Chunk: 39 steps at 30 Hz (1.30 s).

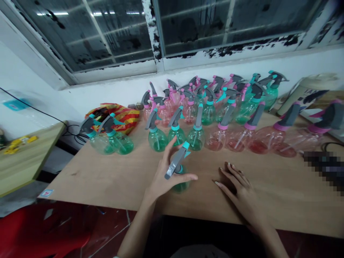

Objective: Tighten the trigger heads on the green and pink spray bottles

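Observation:
A spray bottle with a green body (181, 186), a grey trigger head and a turquoise nozzle stands near the table's front edge. Around its neck is my left hand (161, 177), thumb and forefinger stretched wide apart; its other fingers are partly hidden. To the right, my right hand (239, 190) lies on the tabletop with fingers spread, holding nothing. Just beyond my left hand is a row of bottles, among them a green spray bottle (196, 138) and a pink spray bottle (216, 139).
Several more pink and green spray bottles crowd the back of the wooden table (107, 179) by the wall. Two green bottles (120, 142) stand left, before a red-yellow bag (129, 120). A printed bag (303, 91) is at the back right; a red chair (40, 229) stands lower left.

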Each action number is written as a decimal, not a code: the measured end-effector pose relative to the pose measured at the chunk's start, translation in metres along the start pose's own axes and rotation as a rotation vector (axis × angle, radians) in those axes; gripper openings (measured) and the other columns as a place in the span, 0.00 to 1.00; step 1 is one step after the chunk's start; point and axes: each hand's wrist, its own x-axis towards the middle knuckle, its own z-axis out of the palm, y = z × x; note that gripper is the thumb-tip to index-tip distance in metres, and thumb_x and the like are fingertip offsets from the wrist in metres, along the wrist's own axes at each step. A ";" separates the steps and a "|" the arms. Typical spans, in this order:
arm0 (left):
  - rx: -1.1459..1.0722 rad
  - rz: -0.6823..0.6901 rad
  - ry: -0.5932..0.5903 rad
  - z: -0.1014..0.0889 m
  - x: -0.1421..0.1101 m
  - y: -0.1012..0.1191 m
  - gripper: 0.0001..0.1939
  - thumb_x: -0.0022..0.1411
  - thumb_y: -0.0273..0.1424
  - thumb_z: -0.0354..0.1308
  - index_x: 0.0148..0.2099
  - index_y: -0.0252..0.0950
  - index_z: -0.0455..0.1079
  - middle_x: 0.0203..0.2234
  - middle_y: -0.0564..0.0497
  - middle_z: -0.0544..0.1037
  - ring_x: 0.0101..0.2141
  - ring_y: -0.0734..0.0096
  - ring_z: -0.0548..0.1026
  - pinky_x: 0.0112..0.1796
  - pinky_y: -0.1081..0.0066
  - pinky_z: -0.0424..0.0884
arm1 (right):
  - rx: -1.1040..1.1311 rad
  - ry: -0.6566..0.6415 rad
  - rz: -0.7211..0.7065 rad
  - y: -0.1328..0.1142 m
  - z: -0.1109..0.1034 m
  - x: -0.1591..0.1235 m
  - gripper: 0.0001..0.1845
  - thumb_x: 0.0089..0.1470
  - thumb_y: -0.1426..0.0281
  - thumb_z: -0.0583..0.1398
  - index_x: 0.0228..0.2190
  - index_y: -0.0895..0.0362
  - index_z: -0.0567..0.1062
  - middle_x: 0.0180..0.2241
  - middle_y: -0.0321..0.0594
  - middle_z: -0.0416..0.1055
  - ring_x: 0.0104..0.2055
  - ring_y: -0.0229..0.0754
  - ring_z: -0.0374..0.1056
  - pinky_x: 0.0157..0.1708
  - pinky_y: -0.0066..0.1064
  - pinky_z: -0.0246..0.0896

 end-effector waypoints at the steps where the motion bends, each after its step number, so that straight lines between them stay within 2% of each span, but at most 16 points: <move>1: -0.016 0.017 -0.010 -0.001 -0.001 -0.002 0.56 0.43 0.36 0.75 0.68 0.51 0.46 0.61 0.44 0.66 0.61 0.51 0.64 0.59 0.52 0.61 | 0.003 0.001 0.006 0.000 0.000 0.000 0.30 0.60 0.50 0.53 0.56 0.55 0.69 0.61 0.50 0.62 0.64 0.55 0.57 0.61 0.55 0.53; 4: -0.022 0.025 -0.049 -0.005 -0.005 -0.001 0.59 0.42 0.39 0.75 0.69 0.51 0.42 0.64 0.43 0.62 0.61 0.49 0.63 0.59 0.49 0.59 | 0.004 0.003 0.015 -0.001 0.000 0.000 0.31 0.59 0.49 0.53 0.56 0.54 0.68 0.62 0.49 0.62 0.64 0.55 0.57 0.61 0.56 0.52; 8: 0.174 -0.070 -0.080 -0.010 -0.013 0.007 0.55 0.43 0.39 0.75 0.68 0.49 0.48 0.66 0.42 0.58 0.63 0.45 0.59 0.59 0.46 0.59 | 0.004 0.002 0.004 -0.003 -0.001 0.001 0.32 0.60 0.48 0.51 0.56 0.56 0.70 0.61 0.50 0.64 0.64 0.55 0.57 0.62 0.55 0.51; 11: 0.250 -0.098 -0.073 -0.013 -0.024 0.006 0.50 0.46 0.39 0.73 0.66 0.46 0.52 0.64 0.42 0.60 0.61 0.44 0.62 0.59 0.44 0.60 | 0.006 0.000 0.004 -0.003 0.000 0.001 0.33 0.60 0.47 0.51 0.56 0.57 0.70 0.60 0.51 0.64 0.64 0.55 0.56 0.62 0.54 0.51; 17: 0.273 -0.137 -0.023 -0.009 -0.045 -0.015 0.34 0.54 0.36 0.67 0.61 0.41 0.60 0.54 0.42 0.71 0.57 0.49 0.67 0.59 0.44 0.58 | 0.003 0.007 0.006 -0.001 0.002 0.000 0.33 0.60 0.47 0.51 0.56 0.56 0.70 0.61 0.50 0.64 0.64 0.54 0.56 0.62 0.55 0.51; 22: 0.341 -0.124 -0.003 -0.018 -0.051 -0.018 0.34 0.56 0.41 0.66 0.61 0.40 0.59 0.54 0.42 0.71 0.56 0.50 0.69 0.57 0.47 0.61 | -0.016 0.013 -0.009 0.000 0.006 0.000 0.34 0.60 0.47 0.50 0.54 0.59 0.71 0.59 0.52 0.65 0.64 0.55 0.56 0.63 0.54 0.50; 24: 0.431 -0.098 0.033 -0.030 -0.052 -0.019 0.34 0.56 0.43 0.66 0.61 0.40 0.60 0.55 0.42 0.70 0.56 0.50 0.68 0.57 0.48 0.62 | -0.032 0.021 -0.005 0.001 0.008 0.000 0.35 0.59 0.46 0.50 0.53 0.60 0.71 0.59 0.53 0.65 0.64 0.56 0.56 0.62 0.54 0.50; 27: 0.603 -0.050 0.155 -0.055 -0.055 -0.028 0.30 0.55 0.43 0.67 0.56 0.39 0.65 0.53 0.41 0.69 0.55 0.49 0.69 0.55 0.51 0.65 | -0.040 0.025 0.006 0.003 0.010 0.001 0.35 0.59 0.46 0.50 0.54 0.58 0.71 0.58 0.52 0.66 0.63 0.56 0.58 0.61 0.54 0.53; 31: 0.772 -0.033 0.287 -0.096 -0.053 -0.054 0.27 0.56 0.44 0.65 0.54 0.38 0.67 0.49 0.43 0.71 0.50 0.50 0.73 0.51 0.52 0.70 | -0.080 0.017 0.007 0.005 0.013 0.002 0.36 0.57 0.43 0.51 0.52 0.58 0.71 0.57 0.53 0.66 0.62 0.57 0.59 0.60 0.54 0.55; 34: 0.760 0.101 0.350 -0.125 -0.042 -0.078 0.29 0.54 0.48 0.65 0.53 0.40 0.65 0.46 0.44 0.73 0.47 0.50 0.75 0.47 0.50 0.73 | -0.116 0.012 0.007 0.007 0.016 0.002 0.37 0.57 0.43 0.49 0.52 0.58 0.71 0.57 0.53 0.66 0.63 0.58 0.58 0.59 0.54 0.54; 39: 0.774 0.150 0.401 -0.156 -0.017 -0.102 0.28 0.56 0.48 0.63 0.52 0.38 0.61 0.41 0.46 0.76 0.42 0.55 0.78 0.40 0.54 0.77 | -0.138 0.033 -0.008 0.013 0.023 -0.004 0.38 0.56 0.42 0.49 0.54 0.58 0.69 0.58 0.54 0.65 0.62 0.60 0.58 0.59 0.56 0.54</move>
